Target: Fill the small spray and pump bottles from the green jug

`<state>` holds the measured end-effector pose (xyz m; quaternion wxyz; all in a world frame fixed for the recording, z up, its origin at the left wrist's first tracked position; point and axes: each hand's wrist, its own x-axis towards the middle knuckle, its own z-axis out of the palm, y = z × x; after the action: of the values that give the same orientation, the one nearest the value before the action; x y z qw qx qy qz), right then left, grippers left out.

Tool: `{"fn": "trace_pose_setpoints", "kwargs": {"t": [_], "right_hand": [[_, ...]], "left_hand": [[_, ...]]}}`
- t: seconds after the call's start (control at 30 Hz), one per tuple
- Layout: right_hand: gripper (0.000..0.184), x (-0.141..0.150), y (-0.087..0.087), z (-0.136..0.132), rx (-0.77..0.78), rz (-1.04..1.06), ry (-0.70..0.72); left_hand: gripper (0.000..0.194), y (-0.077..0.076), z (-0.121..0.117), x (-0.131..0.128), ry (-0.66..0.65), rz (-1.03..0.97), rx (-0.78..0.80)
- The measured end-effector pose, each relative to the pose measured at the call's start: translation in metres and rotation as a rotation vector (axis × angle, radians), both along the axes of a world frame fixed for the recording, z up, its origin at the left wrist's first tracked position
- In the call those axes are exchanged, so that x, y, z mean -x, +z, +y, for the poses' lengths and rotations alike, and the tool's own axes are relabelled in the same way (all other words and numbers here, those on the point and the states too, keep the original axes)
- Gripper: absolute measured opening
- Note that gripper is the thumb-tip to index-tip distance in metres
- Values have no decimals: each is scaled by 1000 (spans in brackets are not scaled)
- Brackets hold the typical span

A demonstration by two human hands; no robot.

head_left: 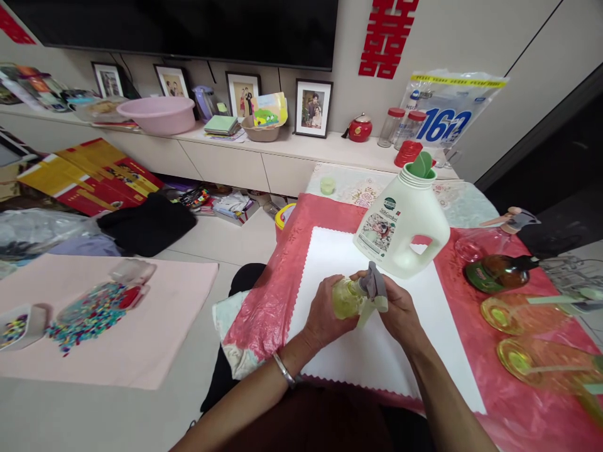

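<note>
One red table cover [320, 210] spreads across the centre and right of the frame, with a scallop-edged white mat [325, 251] lying on it. Right of centre, a big white jug [400, 213] stands on the mat with its green spout showing. Toward the right edge sit two yellow bottles, below a brown bottle [490, 274].

Just below the middle of the frame I have a small spray bottle [343, 300], tilted, its top toward the right. My left hand [326, 307] is curled round its body; my right hand [398, 307] is partly closed, fingers bent about its grey spray head [373, 282]. I judge the step as working that head; screwing on or off, I can't tell. Next calls for a steady left grip while the right turns squarely.
</note>
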<state>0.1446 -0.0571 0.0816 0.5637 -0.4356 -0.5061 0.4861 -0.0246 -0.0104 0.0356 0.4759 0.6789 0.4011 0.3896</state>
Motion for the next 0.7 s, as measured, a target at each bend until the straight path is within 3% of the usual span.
{"fn": "trace_pose_setpoints", "kwargs": {"t": [0.27,0.5,0.7], "right_hand": [[31,3,14,3,-53,-143,15],[27,6,23,6,-157,-304,-24],[27,8,26,7,-213,-423,-27]], "left_hand": [[80,3,1,-1,-2,-28,-11],[84,-7,3,-3,3,-41,-93],[87,-12,3,-1,8,-76,-75]]}}
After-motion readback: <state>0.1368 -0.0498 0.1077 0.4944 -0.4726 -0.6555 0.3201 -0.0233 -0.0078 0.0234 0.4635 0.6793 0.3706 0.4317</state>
